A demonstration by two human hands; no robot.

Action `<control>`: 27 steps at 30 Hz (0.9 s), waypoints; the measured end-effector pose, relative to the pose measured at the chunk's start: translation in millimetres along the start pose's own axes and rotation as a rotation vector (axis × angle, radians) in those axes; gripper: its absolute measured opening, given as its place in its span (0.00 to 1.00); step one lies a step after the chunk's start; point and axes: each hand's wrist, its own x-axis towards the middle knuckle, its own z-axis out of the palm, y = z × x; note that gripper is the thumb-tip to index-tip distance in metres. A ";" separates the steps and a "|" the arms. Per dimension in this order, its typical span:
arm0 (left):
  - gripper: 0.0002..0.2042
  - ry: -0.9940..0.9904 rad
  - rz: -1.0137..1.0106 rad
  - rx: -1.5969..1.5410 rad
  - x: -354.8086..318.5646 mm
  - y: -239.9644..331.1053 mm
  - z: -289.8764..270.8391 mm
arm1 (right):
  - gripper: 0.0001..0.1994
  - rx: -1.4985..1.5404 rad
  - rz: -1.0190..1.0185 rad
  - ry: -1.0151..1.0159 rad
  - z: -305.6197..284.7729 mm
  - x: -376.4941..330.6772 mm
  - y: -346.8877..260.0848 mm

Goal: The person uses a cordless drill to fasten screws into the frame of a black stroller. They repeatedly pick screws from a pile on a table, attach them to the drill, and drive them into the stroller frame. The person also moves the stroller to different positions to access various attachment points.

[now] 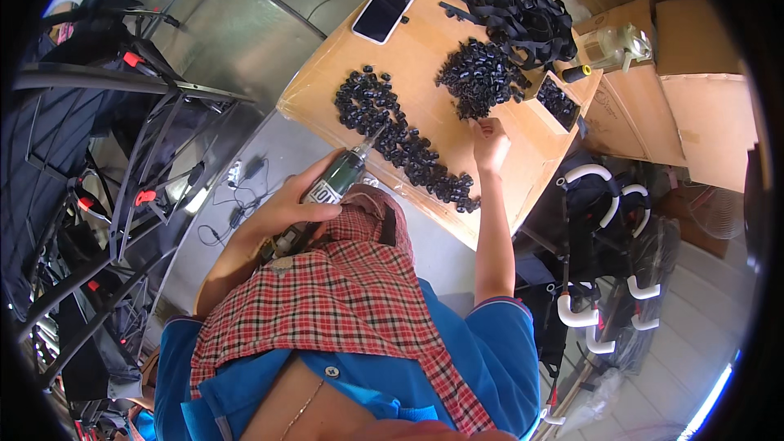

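Note:
My left hand [292, 202] is wrapped round the green body of an electric screwdriver [338, 176]. Its narrow tip points up and away, over a long spread of small black plastic pieces [371, 106]. At the near edge of a heap of finer black parts [478, 77], my right hand [491, 145] has its fingers pinched together. Whatever they hold is too small to make out. Both groups of parts lie on a cardboard-topped table [433, 16].
A white-edged phone [384, 12] lies at the table's far left, and tangled black straps [523, 12] at the back. A small box of black parts [559, 104] stands at the right. Cartons [633, 114] and white-handled frames [576, 310] flank the right; black metal frames [106, 171] the left.

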 end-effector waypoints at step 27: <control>0.45 -0.130 0.035 0.120 25.0 5.8 24.5 | 0.12 1.230 0.469 -0.568 -6.0 -55.4 -120.6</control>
